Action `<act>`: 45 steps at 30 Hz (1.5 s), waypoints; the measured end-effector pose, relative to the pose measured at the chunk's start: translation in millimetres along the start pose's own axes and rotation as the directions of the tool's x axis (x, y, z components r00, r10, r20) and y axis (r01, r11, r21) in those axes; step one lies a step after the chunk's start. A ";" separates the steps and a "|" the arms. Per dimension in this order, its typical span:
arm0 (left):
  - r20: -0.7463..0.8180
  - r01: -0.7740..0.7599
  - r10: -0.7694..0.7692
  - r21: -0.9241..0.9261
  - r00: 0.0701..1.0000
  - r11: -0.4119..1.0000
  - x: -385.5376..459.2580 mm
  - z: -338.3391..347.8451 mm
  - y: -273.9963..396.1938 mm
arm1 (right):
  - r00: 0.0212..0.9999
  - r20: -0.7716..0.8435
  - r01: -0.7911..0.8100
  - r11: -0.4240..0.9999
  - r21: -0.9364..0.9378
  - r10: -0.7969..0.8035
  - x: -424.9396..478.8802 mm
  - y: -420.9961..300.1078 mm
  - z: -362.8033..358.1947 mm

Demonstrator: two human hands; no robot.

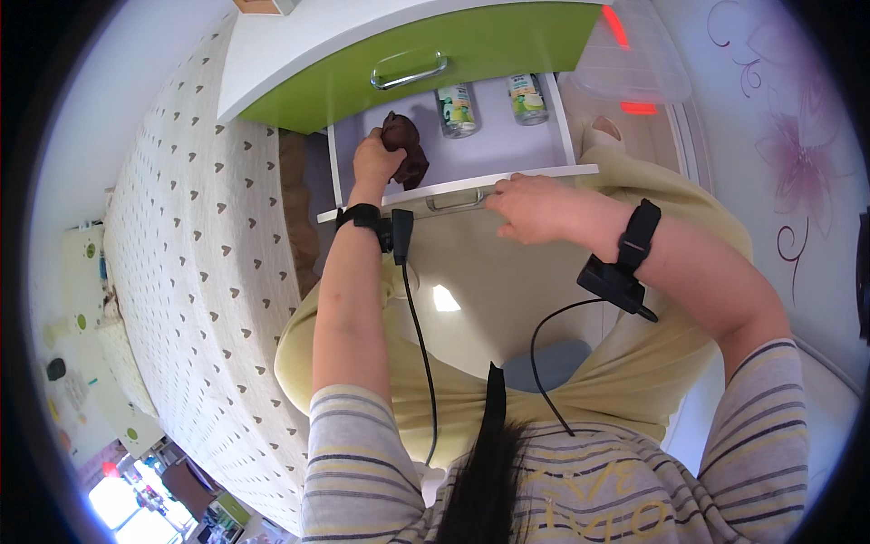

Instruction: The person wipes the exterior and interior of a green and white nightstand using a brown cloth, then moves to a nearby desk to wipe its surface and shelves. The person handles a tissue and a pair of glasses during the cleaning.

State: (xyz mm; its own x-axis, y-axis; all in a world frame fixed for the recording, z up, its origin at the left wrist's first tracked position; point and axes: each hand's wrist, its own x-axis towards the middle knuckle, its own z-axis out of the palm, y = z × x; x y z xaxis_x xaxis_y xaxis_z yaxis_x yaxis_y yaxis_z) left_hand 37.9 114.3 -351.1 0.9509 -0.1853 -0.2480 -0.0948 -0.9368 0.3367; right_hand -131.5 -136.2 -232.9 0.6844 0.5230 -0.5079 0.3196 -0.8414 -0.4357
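Note:
My left hand (377, 160) reaches into a pulled-out white drawer (489, 153) and grips a dark brown bundle of soft cloth (404, 148) at the drawer's left side. The fingertips behind the bundle are partly hidden. My right hand (533, 207) rests on the top edge of the drawer front, just right of its metal handle (454, 198), and the fingers hold that edge. Two cans with green printed labels lie in the drawer: one can (455, 112) at the middle back, another can (527, 100) at the right. Their far ends reach under the drawer above.
Above is a shut green drawer front (421, 64) with a metal handle (409, 71). A bed with a heart-print cover (217, 224) stands close on the left. On the right are a clear plastic box (635, 61) and a flower-patterned wall panel (795, 149). Cables (420, 340) hang from both wrists.

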 end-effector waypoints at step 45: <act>0.603 -0.367 0.373 -0.140 0.705 0.920 0.4 99.7 116.8 | 0.976 -0.004 -0.216 0.968 -0.130 0.218 -13.2 53.0 -13.2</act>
State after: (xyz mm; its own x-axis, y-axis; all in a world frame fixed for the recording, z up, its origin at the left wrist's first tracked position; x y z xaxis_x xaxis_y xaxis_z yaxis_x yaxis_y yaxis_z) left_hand -2.2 -24.7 -402.4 0.4571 -0.6588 -0.5975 -0.3945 -0.7523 0.5276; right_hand -115.0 -189.5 -239.4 0.7403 0.3269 -0.5874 0.2463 -0.9449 -0.2154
